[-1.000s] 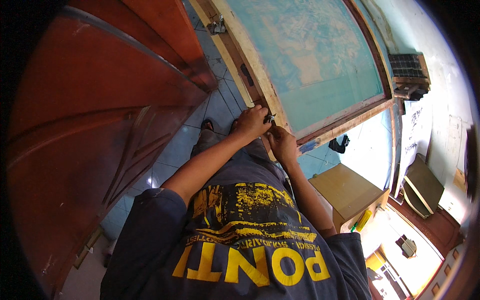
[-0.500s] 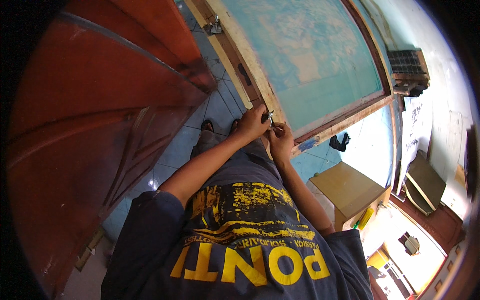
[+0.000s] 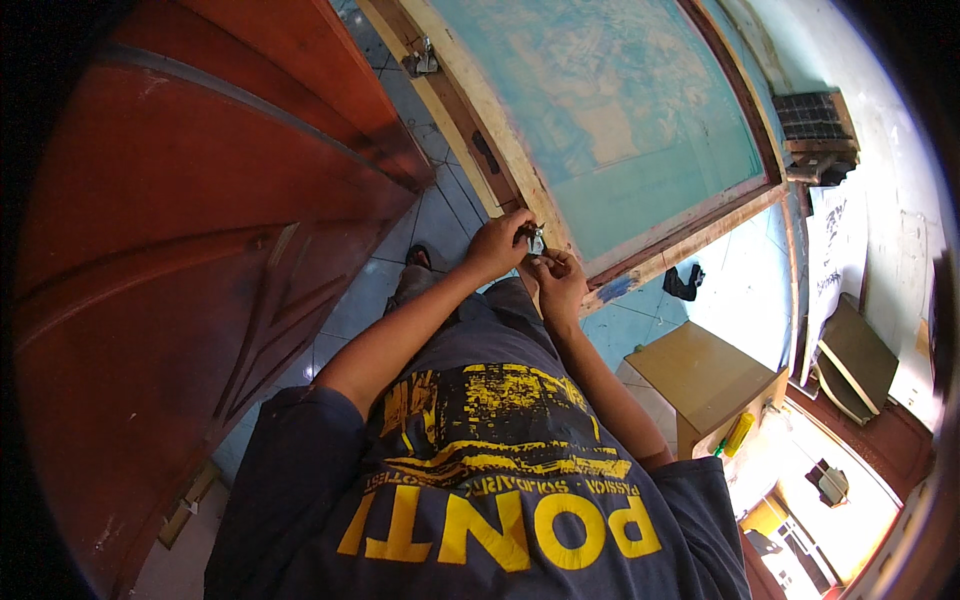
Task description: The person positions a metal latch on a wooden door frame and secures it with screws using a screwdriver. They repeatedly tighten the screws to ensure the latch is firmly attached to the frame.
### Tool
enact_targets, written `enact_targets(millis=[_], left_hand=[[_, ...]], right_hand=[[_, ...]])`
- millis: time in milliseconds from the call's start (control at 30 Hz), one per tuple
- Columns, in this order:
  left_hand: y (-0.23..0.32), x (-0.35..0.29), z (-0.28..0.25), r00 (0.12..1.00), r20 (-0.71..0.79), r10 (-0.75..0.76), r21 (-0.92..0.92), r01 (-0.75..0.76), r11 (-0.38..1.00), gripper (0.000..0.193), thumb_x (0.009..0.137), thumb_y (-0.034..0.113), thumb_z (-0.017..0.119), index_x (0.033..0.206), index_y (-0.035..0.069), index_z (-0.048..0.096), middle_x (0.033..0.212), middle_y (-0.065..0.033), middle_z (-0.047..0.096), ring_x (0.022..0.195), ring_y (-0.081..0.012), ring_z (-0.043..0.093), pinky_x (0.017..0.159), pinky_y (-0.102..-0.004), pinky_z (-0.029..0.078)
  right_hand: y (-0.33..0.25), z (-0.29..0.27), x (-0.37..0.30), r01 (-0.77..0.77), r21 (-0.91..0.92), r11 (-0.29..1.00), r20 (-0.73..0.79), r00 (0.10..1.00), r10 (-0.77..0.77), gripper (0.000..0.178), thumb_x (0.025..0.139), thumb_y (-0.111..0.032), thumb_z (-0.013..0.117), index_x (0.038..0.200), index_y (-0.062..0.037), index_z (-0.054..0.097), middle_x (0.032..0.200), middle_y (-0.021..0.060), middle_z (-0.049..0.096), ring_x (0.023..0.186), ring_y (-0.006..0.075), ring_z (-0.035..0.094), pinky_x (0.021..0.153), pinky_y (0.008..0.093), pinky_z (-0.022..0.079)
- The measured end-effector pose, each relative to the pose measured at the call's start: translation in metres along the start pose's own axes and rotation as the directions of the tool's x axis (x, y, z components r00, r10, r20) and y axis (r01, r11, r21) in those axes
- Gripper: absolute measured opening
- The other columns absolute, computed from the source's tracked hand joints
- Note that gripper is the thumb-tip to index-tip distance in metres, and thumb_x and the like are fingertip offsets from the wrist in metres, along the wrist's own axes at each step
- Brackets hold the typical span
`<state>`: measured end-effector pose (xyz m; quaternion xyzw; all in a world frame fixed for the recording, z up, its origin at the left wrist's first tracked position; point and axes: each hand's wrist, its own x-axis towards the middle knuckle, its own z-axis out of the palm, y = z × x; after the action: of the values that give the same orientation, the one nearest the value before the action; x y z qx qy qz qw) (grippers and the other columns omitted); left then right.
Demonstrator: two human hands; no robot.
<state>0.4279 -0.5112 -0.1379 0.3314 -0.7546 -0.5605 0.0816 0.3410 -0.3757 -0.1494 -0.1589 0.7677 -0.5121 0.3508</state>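
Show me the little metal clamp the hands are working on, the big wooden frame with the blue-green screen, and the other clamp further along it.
Small metal clamp (image 3: 536,240), head view: its silvery body between the hands.
Wooden screen frame (image 3: 480,110), head view: pale near rail.
Second clamp (image 3: 422,62), head view: its metal body.

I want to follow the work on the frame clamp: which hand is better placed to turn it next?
Probably the right hand: its fingertips pinch the small metal clamp on the wooden frame, while the left hand only steadies beside it.
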Motion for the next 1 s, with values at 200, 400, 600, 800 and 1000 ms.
enact_targets(millis=[200, 400, 600, 800, 1000], left_hand=[[-0.012, 0.001, 0.000, 0.985, -0.039, 0.166, 0.000, -0.166, 0.986, 0.025, 0.082, 0.004, 0.061, 0.106, 0.003, 0.062, 0.102, -0.0128, 0.064, 0.095, -0.0314, 0.063, 0.083, -0.0402, 0.050], [-0.013, -0.002, 0.002, 0.976, -0.057, 0.209, 0.054, -0.206, 0.977, 0.024, 0.082, 0.004, 0.062, 0.106, 0.003, 0.064, 0.105, -0.0128, 0.064, 0.096, -0.0310, 0.063, 0.082, -0.0397, 0.051], [-0.010, -0.003, 0.002, 0.985, -0.022, 0.173, 0.070, -0.171, 0.983, 0.025, 0.084, 0.007, 0.062, 0.109, 0.003, 0.064, 0.109, -0.0142, 0.064, 0.101, -0.0320, 0.062, 0.086, -0.0408, 0.050], [-0.014, -0.002, 0.005, 0.971, -0.099, 0.216, 0.115, -0.204, 0.972, 0.028, 0.085, 0.015, 0.064, 0.109, 0.002, 0.063, 0.108, -0.0153, 0.065, 0.094, -0.0331, 0.064, 0.081, -0.0418, 0.052], [-0.022, 0.002, 0.005, 0.970, -0.057, 0.235, 0.097, -0.229, 0.969, 0.029, 0.084, 0.016, 0.064, 0.109, 0.002, 0.063, 0.106, -0.0160, 0.066, 0.092, -0.0335, 0.064, 0.080, -0.0424, 0.052]], right_hand=[[-0.015, 0.004, -0.006, -0.017, 0.034, 0.999, -0.008, 1.000, 0.017, 0.025, 0.083, -0.004, 0.068, 0.104, 0.0067, 0.059, 0.096, 0.0160, 0.070, 0.087, 0.0196, 0.068, 0.078, 0.0293, 0.052], [-0.019, -0.010, 0.000, 0.004, -0.355, 0.935, 0.028, 1.000, 0.007, 0.036, 0.082, -0.024, 0.071, 0.108, -0.0010, 0.061, 0.096, 0.0159, 0.069, 0.086, 0.0250, 0.069, 0.075, 0.0345, 0.052], [-0.070, -0.015, 0.012, 0.473, -0.660, 0.584, 0.278, 0.875, -0.395, 0.042, 0.076, -0.030, 0.076, 0.108, -0.0063, 0.062, 0.095, 0.0129, 0.064, 0.087, 0.0299, 0.065, 0.073, 0.0380, 0.052], [-0.079, -0.029, 0.033, 0.538, -0.702, 0.467, 0.399, 0.840, -0.368, 0.032, 0.080, -0.027, 0.070, 0.106, -0.0081, 0.063, 0.101, 0.0134, 0.065, 0.093, 0.0319, 0.063, 0.075, 0.0413, 0.052], [-0.076, -0.033, 0.045, 0.442, -0.661, 0.607, 0.230, 0.889, -0.396, 0.026, 0.084, -0.021, 0.067, 0.106, -0.0075, 0.064, 0.099, 0.0131, 0.067, 0.083, 0.0299, 0.067, 0.072, 0.0392, 0.053]])
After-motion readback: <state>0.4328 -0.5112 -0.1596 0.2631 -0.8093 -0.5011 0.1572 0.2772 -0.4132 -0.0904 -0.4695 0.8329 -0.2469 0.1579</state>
